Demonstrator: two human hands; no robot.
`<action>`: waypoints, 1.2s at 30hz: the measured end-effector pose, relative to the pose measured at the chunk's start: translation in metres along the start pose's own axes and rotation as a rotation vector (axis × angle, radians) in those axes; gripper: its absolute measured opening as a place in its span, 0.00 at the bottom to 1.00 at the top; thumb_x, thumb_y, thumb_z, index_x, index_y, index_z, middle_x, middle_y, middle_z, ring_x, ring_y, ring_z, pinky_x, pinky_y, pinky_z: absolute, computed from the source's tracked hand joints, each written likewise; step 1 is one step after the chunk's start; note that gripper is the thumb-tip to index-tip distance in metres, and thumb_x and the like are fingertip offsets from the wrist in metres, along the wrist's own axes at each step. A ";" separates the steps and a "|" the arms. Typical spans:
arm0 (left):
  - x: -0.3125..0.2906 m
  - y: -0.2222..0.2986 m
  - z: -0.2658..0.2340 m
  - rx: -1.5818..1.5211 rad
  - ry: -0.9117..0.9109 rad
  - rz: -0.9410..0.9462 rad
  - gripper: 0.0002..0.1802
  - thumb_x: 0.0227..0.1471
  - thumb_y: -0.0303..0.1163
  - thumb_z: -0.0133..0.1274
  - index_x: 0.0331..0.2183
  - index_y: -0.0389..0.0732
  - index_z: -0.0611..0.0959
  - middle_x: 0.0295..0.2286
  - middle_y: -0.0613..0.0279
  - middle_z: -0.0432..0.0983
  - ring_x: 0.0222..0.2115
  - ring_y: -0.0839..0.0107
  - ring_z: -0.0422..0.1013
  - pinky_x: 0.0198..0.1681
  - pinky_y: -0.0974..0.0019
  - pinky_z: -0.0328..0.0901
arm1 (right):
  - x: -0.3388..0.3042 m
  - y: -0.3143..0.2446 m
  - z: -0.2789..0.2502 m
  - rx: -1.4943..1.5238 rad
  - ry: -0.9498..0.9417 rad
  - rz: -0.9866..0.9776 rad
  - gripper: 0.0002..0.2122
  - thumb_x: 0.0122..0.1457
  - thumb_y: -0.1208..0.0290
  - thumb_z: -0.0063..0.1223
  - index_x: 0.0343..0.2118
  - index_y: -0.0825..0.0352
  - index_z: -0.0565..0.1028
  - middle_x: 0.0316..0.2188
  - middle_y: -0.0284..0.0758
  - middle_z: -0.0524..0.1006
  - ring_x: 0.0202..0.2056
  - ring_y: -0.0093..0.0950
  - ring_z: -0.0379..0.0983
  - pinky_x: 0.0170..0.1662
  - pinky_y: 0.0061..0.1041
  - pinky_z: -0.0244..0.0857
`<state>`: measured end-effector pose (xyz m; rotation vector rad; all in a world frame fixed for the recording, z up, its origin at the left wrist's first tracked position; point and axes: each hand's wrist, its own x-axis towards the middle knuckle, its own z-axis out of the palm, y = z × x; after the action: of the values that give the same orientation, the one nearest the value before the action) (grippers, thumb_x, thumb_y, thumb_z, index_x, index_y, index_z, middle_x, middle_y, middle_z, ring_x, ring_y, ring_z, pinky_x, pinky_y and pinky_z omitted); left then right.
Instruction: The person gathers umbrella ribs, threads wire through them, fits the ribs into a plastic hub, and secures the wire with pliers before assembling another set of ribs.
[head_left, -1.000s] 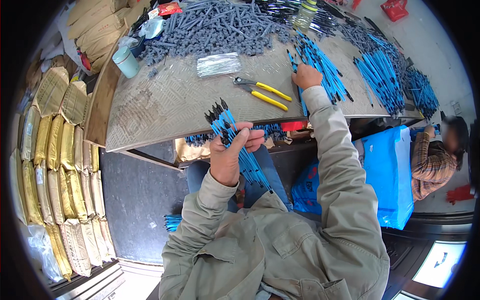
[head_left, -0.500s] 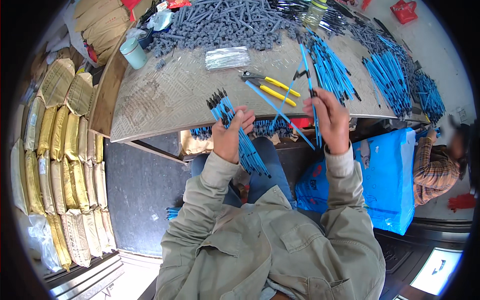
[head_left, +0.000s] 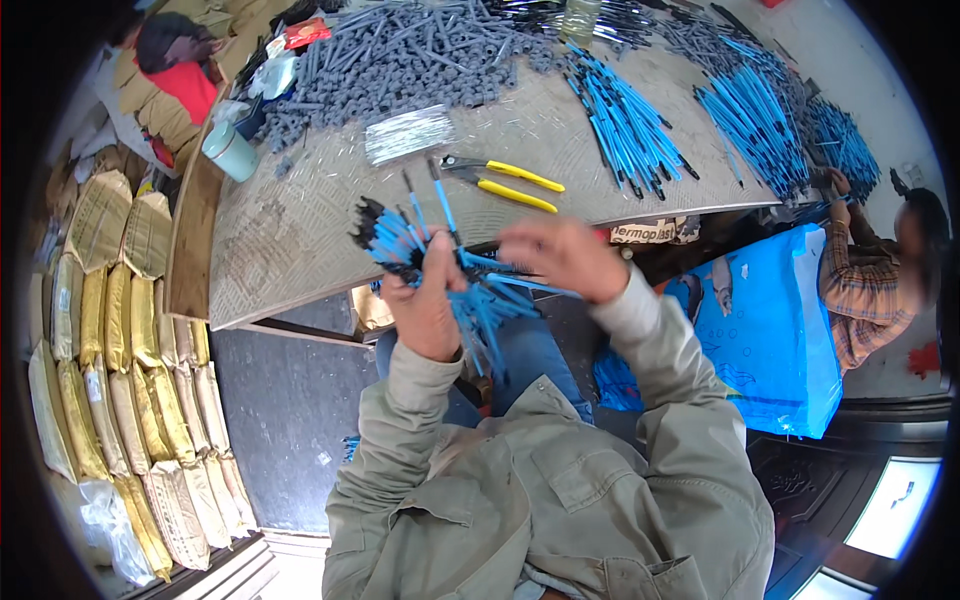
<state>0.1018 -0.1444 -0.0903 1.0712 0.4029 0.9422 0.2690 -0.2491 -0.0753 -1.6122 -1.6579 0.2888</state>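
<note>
Take the yellow-handled pliers [head_left: 525, 174] on the bench [head_left: 310, 230] as your landmark. Your bundle of blue rods [head_left: 480, 310] is on your side of them and to their left, held in the air past the bench edge, its black upper ends fanned out. Two rods stand up beyond the rest, reaching toward the head of the pliers.

To handle this well, judge the bundle by that fan: the rods cross at several angles, so a firmer, more even squeeze should stop the outer ones from slipping. Bring any stray rod in along the line of the others rather than across them, and level the black ends so the tall pair does not snag. Work clear of the bench edge, since the lower ends hang free and could catch on it.

Your left hand [head_left: 428, 310] is curled well closed around the bundle, thumb raised along the near side and pressing the rods against the fingers. Your right hand [head_left: 570, 255] is just on your side of the handle ends of the pliers, fingers loosely half-spread toward the bundle. It is blurred, and a blue rod runs just beneath it; you cannot tell from this view whether the fingers grip that rod or only pass over it.
</note>
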 end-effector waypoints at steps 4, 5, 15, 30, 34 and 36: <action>-0.007 0.027 0.014 -0.149 0.025 -0.203 0.11 0.53 0.31 0.48 0.38 0.37 0.71 0.28 0.53 0.76 0.29 0.69 0.74 0.31 0.68 0.68 | 0.042 0.119 -0.076 -0.713 0.476 0.551 0.13 0.51 0.59 0.52 0.33 0.62 0.76 0.29 0.40 0.76 0.29 0.37 0.73 0.30 0.32 0.66; -0.008 0.034 0.018 -0.232 0.045 -0.287 0.11 0.53 0.31 0.48 0.38 0.38 0.71 0.28 0.52 0.76 0.29 0.67 0.74 0.32 0.66 0.69 | 0.048 0.141 -0.091 -0.933 0.505 0.662 0.14 0.50 0.56 0.52 0.32 0.61 0.77 0.29 0.40 0.76 0.29 0.38 0.73 0.30 0.34 0.66; -0.016 0.042 0.012 -0.339 -0.089 -0.416 0.12 0.52 0.31 0.49 0.39 0.39 0.71 0.36 0.46 0.74 0.36 0.55 0.73 0.40 0.55 0.68 | 0.043 0.167 -0.111 -0.727 0.451 0.607 0.12 0.50 0.55 0.51 0.28 0.60 0.76 0.29 0.40 0.76 0.31 0.41 0.73 0.31 0.38 0.66; -0.015 0.016 0.010 -0.204 0.015 -0.462 0.13 0.49 0.31 0.54 0.37 0.38 0.75 0.34 0.48 0.75 0.31 0.62 0.74 0.33 0.62 0.70 | 0.028 0.150 -0.130 -0.916 0.767 0.570 0.11 0.57 0.61 0.41 0.29 0.63 0.72 0.24 0.43 0.75 0.26 0.41 0.72 0.27 0.36 0.64; -0.016 0.011 0.009 -0.210 0.047 -0.459 0.13 0.48 0.31 0.54 0.37 0.38 0.75 0.33 0.50 0.76 0.29 0.64 0.74 0.30 0.63 0.70 | 0.028 0.126 -0.121 -0.762 0.853 0.392 0.10 0.58 0.64 0.41 0.29 0.65 0.71 0.18 0.39 0.73 0.21 0.31 0.71 0.24 0.28 0.62; -0.013 0.012 0.006 -0.208 0.075 -0.436 0.13 0.48 0.31 0.54 0.37 0.38 0.75 0.33 0.49 0.76 0.30 0.64 0.74 0.32 0.63 0.70 | 0.021 0.091 -0.108 -0.485 0.907 0.248 0.08 0.58 0.68 0.43 0.30 0.66 0.71 0.15 0.34 0.71 0.18 0.22 0.68 0.23 0.22 0.60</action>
<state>0.0931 -0.1566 -0.0790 0.7195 0.5610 0.6194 0.4106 -0.2528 -0.0554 -1.8849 -0.8477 -0.6918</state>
